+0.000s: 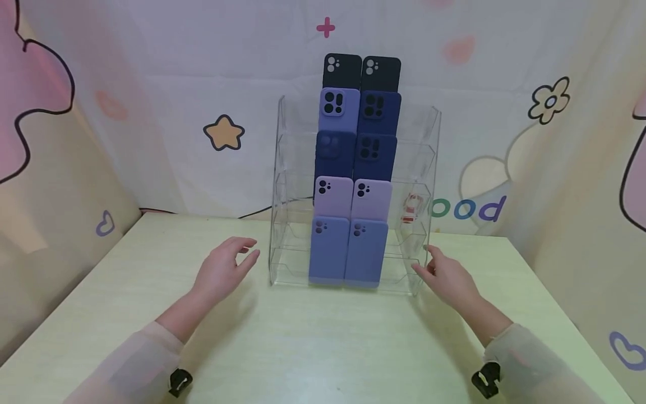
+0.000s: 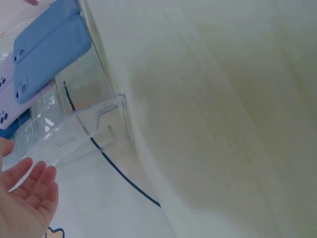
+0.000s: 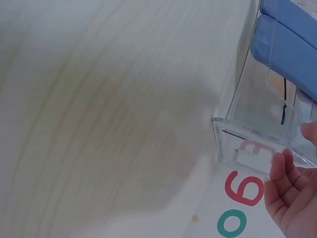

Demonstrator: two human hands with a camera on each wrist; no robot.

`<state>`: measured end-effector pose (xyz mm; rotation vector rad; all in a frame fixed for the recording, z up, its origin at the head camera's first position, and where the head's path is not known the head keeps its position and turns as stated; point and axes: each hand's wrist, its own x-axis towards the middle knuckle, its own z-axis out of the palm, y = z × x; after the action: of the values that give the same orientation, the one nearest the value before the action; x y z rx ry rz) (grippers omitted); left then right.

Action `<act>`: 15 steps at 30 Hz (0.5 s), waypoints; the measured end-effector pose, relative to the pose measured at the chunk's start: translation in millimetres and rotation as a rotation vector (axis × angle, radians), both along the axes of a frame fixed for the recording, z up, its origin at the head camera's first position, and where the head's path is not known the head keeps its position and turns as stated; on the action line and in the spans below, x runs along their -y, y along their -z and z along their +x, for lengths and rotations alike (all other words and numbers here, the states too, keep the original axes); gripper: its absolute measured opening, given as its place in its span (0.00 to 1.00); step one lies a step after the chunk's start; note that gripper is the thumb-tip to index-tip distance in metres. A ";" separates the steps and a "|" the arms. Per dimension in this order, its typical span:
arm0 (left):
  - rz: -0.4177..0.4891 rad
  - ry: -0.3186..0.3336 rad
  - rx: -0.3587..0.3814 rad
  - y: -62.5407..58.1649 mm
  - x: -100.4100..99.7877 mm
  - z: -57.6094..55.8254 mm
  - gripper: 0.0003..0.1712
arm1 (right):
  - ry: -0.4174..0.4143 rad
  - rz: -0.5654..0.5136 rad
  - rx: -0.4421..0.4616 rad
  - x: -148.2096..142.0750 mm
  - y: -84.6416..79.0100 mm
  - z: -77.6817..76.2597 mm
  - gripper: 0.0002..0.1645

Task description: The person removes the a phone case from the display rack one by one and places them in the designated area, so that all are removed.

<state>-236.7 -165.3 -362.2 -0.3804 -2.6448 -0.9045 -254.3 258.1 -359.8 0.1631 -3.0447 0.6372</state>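
A clear acrylic display rack (image 1: 398,275) stands on the table, its tiers holding phone cases in two columns. Light blue phone cases (image 1: 328,252) fill the bottom tier, with pale lilac cases (image 1: 333,199) above them. Higher up are dark blue cases (image 1: 379,112) and one purple case (image 1: 339,120); black cases (image 1: 381,81) top the stack. My left hand (image 1: 220,270) hovers left of the rack, apart from it, fingers loosely bent and holding nothing. At the rack's right side panel is my right hand (image 1: 451,280), thumb and fingers spread apart; whether it touches the panel is unclear.
The pale table (image 1: 303,348) extends in front of the rack and to both sides. A printed curtain (image 1: 166,123) hangs close behind the rack, with more fabric at left and right. A black strap piece (image 1: 180,381) shows at the left sleeve, another (image 1: 487,380) at the right.
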 end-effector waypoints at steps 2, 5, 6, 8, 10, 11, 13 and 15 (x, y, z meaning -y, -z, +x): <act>0.072 0.024 0.000 -0.7 -5.2 -2.6 0.18 | 0.014 -0.004 0.011 2.4 0.9 -1.9 0.40; 0.175 0.074 0.022 0.5 -14.3 -7.6 0.16 | 0.027 -0.010 0.014 4.8 2.6 -5.5 0.38; 0.204 0.090 0.036 1.4 -17.5 -9.2 0.16 | 0.027 -0.009 0.014 5.2 3.1 -6.7 0.37; 0.249 0.112 0.072 2.5 -24.5 -12.4 0.16 | 0.028 -0.012 0.030 5.8 3.9 -8.9 0.35; 0.288 0.129 0.110 2.1 -31.1 -14.6 0.16 | 0.022 -0.017 0.054 6.0 4.2 -10.5 0.32; 0.311 0.135 0.132 1.7 -34.1 -15.6 0.15 | 0.015 -0.017 0.067 6.0 4.4 -11.0 0.31; 0.353 0.145 0.162 1.1 -39.2 -17.7 0.15 | -0.022 -0.025 0.098 5.3 4.3 -11.7 0.29; 0.388 0.161 0.179 1.3 -42.8 -20.3 0.15 | -0.056 -0.071 0.159 3.9 5.5 -12.5 0.25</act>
<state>-256.9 -122.5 -363.5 -0.4350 -2.5339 -1.5336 -266.8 254.2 -365.3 0.2066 -3.1729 0.7978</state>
